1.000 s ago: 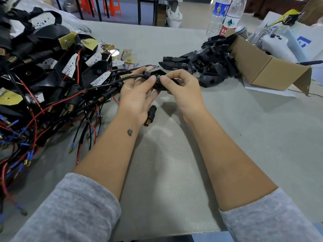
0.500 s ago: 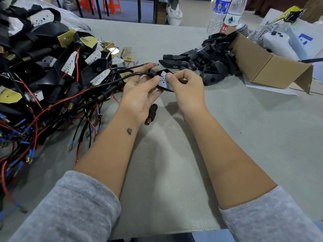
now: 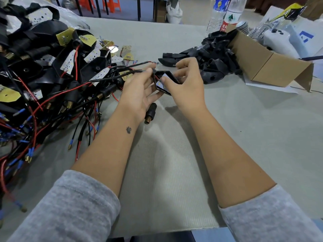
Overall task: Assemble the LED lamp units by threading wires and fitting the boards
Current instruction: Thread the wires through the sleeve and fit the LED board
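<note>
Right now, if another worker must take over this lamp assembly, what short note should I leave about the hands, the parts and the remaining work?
Left hand: holds the black plastic lamp housing from below, by its black cable.
Right hand: thumb presses the white LED board into that housing.
Black threaded connector: lies on the grey table mat beside the left wrist.
Done: wires appear threaded; pile of wired units at left.
Left: seat the board fully; empty black housings wait by the cardboard box.

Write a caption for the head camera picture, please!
Two hands, left hand and right hand, fit an LED board into a black housing.
</note>
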